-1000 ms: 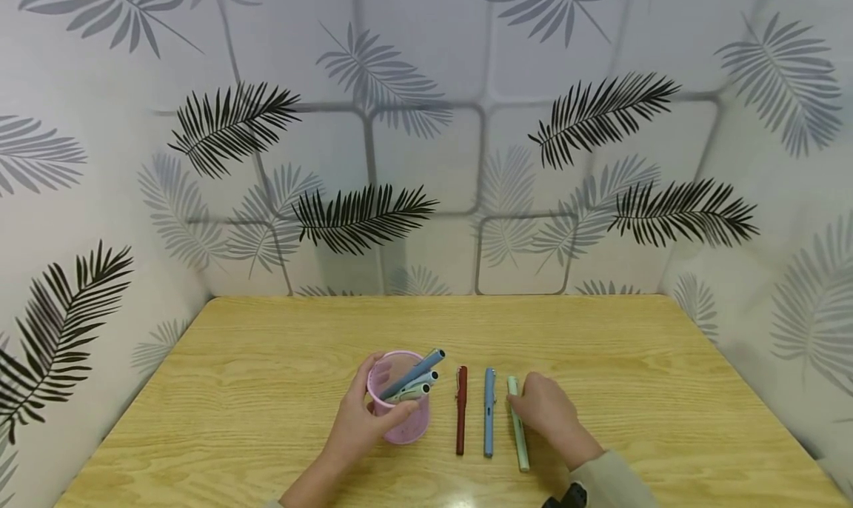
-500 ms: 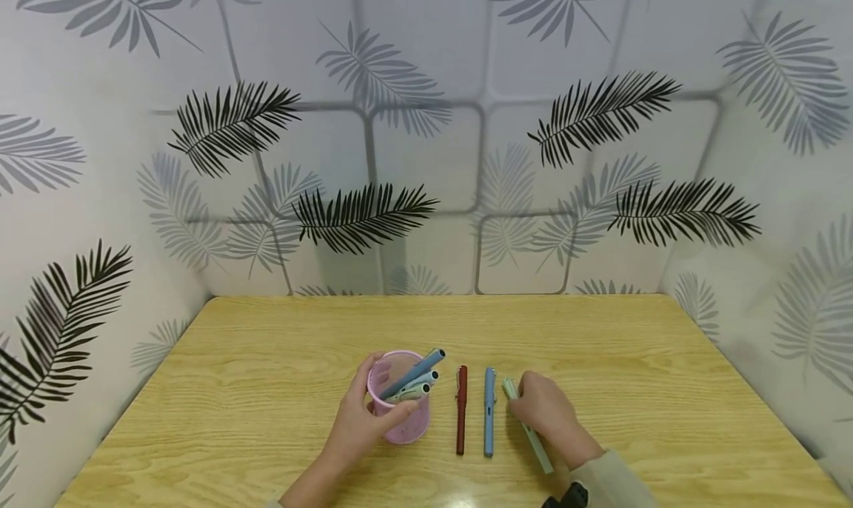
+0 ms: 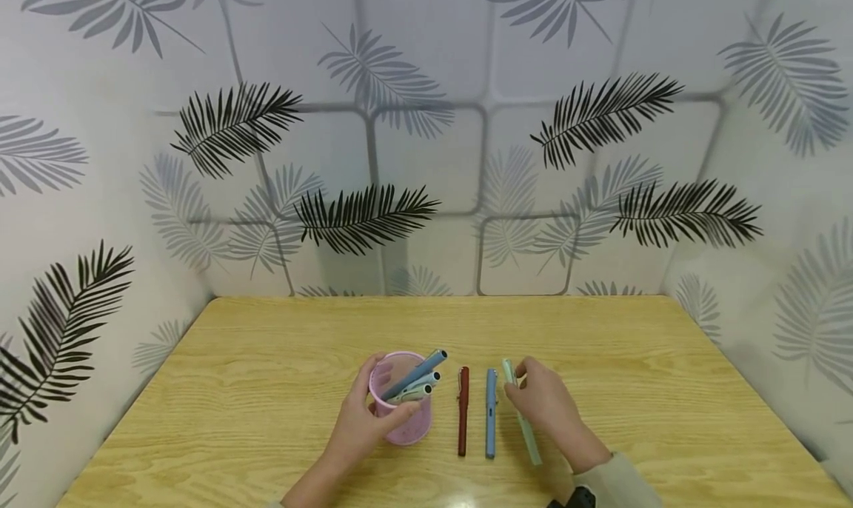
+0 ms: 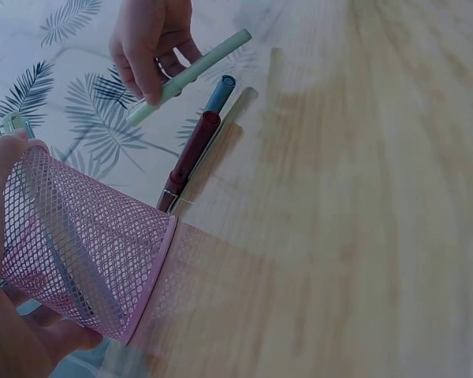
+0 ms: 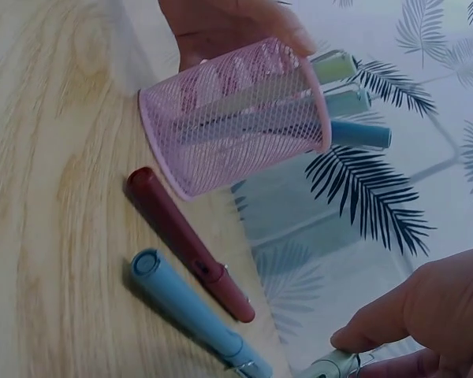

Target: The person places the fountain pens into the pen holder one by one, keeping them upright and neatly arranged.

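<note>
Right grip (image 3: 548, 404): pinching green pen (image 3: 529, 439)
Left grip (image 3: 360, 412): clasping pink cup (image 3: 415, 424)
Worktop (image 3: 266, 367): wood-grained
Wall (image 3: 426, 160): leaf-printed, behind far edge

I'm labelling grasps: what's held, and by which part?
Right hand: light green pen, near its clip end. Left hand: pink cup, round its side.

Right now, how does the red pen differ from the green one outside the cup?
Colour: the red pen is dark red; the green pen is pale mint. Support: the red pen lies on the table; the right grip holds the green pen off it. Both are slim and outside the cup.
</note>
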`<state>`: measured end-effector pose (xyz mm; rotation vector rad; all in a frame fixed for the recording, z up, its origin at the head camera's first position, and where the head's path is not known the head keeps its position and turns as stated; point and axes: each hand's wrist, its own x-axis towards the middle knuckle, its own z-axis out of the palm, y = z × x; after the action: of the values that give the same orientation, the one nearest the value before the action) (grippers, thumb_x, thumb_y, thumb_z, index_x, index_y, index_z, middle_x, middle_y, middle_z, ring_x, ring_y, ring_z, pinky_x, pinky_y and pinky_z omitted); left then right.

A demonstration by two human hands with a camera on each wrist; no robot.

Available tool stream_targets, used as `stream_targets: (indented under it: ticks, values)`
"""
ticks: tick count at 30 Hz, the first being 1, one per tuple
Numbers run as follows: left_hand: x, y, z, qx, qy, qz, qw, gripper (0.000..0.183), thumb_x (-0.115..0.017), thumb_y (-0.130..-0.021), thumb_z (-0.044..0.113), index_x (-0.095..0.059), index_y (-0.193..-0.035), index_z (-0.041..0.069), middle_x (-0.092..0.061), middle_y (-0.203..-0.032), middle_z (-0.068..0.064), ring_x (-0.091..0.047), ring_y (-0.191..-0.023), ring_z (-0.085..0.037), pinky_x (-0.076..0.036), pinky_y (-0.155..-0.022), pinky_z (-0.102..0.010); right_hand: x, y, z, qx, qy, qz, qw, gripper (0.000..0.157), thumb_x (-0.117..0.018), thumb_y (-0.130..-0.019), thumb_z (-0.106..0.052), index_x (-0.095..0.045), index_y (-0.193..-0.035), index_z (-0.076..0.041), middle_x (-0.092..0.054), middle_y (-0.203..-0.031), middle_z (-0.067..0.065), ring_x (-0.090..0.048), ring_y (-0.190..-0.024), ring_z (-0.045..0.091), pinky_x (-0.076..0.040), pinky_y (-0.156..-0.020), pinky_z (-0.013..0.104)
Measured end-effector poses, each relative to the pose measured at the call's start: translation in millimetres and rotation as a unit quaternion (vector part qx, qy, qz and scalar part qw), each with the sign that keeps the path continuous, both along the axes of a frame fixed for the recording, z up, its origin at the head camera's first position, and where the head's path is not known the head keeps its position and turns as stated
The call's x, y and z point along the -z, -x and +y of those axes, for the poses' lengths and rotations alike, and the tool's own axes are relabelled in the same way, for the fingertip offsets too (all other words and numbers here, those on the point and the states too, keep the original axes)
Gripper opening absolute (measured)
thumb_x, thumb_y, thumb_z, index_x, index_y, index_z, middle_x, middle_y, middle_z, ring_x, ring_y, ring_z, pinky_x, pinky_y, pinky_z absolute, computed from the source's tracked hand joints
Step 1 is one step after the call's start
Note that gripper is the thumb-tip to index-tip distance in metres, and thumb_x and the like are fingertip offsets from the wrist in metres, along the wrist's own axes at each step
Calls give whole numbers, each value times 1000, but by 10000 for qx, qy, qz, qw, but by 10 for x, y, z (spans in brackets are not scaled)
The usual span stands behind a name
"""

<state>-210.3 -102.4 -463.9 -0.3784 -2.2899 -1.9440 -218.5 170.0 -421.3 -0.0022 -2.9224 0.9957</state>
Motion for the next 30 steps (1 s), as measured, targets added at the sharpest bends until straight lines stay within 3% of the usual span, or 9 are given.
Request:
stream_targets:
  ticks: [10, 16, 21, 24, 30]
  values:
    - [-3, -22, 12, -22, -98, -61, 9999, 84, -81, -73, 24, -32, -141, 24, -41, -137, -7, -44, -121, -28, -44, -94, -43, -106, -69, -81, -138, 994, 213, 9947, 28, -61, -89, -13, -52, -110, 3, -56, -79, 7, -53, -53, 14, -49, -45, 27]
    - [-10, -23, 10, -8, -81, -43, 10000, 85, -81, -72, 24, -32, -142, 22, -40, -138, -7, -44, -121, -28, -46, -92, -38, -180, -123, -123, -165, 1661, 414, 9851, 27, -61, -89, -11, -53, -111, 1, -56, -85, 9, -55, -65, 16, -53, -50, 30]
    - [-6, -25, 5, -2, -48, -44, 10000, 84, -81, -72, 24, -33, -141, 22, -41, -137, -7, -44, -121, -28, -47, -91, -37, -220, -148, -164, -195, 2308, 517, 9714, 24, -61, -89, -11, -53, -111, -2, -57, -91, 11, -57, -72, 19, -55, -57, 35]
    - [-29, -37, 4, 52, -119, -49, 9999, 84, -81, -73, 22, -32, -142, 20, -40, -138, -9, -43, -122, -30, -44, -94, -42, -246, -167, -192, -298, 2640, 747, 9612, 22, -62, -89, -10, -53, -108, -3, -57, -90, 11, -57, -74, 22, -56, -58, 34]
    - [0, -10, -8, 104, -145, -27, 9998, 85, -80, -74, 22, -30, -143, 20, -39, -140, -11, -41, -123, -32, -44, -94, -42, -318, -205, -268, -765, 3400, 1192, 9297, 21, -63, -88, -6, -51, -105, -3, -57, -90, 15, -60, -77, 28, -56, -59, 32]
